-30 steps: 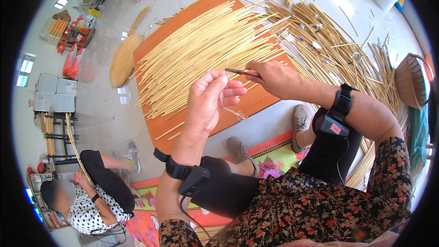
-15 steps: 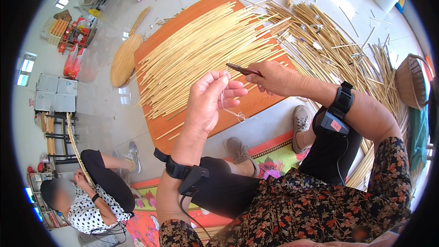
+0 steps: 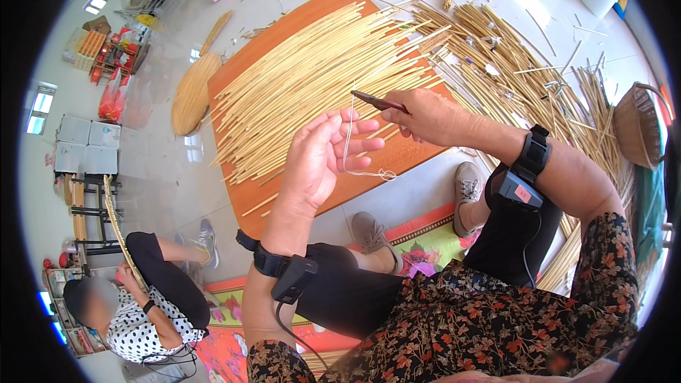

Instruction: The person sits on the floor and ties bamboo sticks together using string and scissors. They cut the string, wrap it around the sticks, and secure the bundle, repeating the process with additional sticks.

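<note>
At far left, a long, curved, pale straw-coloured strip (image 3: 113,227) is held by a seated co-worker in a white top with black polka dots (image 3: 145,326). Light-grey stacked boxes (image 3: 86,143) are seen above. Next, a flat oval tan woven-looking piece (image 3: 195,96) is laid on the floor, beside the board. The reddish-brown wooden board (image 3: 340,193) is mostly covered by long, thin, pale-yellow stalks (image 3: 305,78), roughly parallel.

The left hand (image 3: 312,152) is held over the board's near part, palm up, fingers half curled; thin white thread (image 3: 347,140) is passed across the fingers, its tangled end hanging just beside them. Whether it is pinched there cannot be told. The thread's upper part is seen at the tip of a slim, dark-brown, pointed hand tool (image 3: 376,101), which is gripped by the right hand (image 3: 433,117).

Further right, loose tan stalks (image 3: 525,78) are heaped on the floor; a brown wicker basket (image 3: 635,128) is placed near them.
</note>
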The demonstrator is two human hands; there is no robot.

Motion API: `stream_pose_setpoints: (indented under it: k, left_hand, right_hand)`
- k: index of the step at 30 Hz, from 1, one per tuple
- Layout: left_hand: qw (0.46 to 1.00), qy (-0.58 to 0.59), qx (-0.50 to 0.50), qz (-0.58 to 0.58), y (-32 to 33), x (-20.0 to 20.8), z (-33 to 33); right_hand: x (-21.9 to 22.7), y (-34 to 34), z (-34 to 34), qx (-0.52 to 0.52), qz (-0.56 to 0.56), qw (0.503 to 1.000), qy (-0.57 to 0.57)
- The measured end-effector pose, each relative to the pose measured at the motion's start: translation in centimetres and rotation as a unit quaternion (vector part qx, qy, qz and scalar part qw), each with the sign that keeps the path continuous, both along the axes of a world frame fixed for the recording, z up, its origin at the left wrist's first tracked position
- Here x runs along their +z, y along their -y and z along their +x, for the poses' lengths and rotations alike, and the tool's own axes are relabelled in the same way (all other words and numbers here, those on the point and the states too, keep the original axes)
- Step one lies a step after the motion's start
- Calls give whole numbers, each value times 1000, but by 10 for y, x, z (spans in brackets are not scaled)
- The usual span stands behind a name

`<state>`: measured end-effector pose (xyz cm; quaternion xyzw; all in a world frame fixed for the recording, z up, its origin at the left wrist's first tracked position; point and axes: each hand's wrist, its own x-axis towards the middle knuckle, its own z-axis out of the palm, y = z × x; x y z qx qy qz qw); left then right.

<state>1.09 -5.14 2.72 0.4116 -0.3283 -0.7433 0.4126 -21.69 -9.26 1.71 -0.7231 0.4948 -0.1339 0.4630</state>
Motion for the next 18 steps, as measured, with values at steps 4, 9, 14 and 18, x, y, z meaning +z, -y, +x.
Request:
stream_pose_setpoints:
  k: [4,9,14,18]
  left_hand:
    - [1000,21,-17,2,0,1,0]
    - [1000,20,-7,-3,2,-4,2]
    - [1000,12,0,0,3,-6,3]
    - [1000,14,4,1,3,-5,3]
  right_hand:
    - [0,2,0,16,-4,999,-27]
    - [-9,3,1,32,-33,998,-33]
    - [-17,1,2,61,-57,996,-16]
    - [-18,-2,3,46,-87,995,-4]
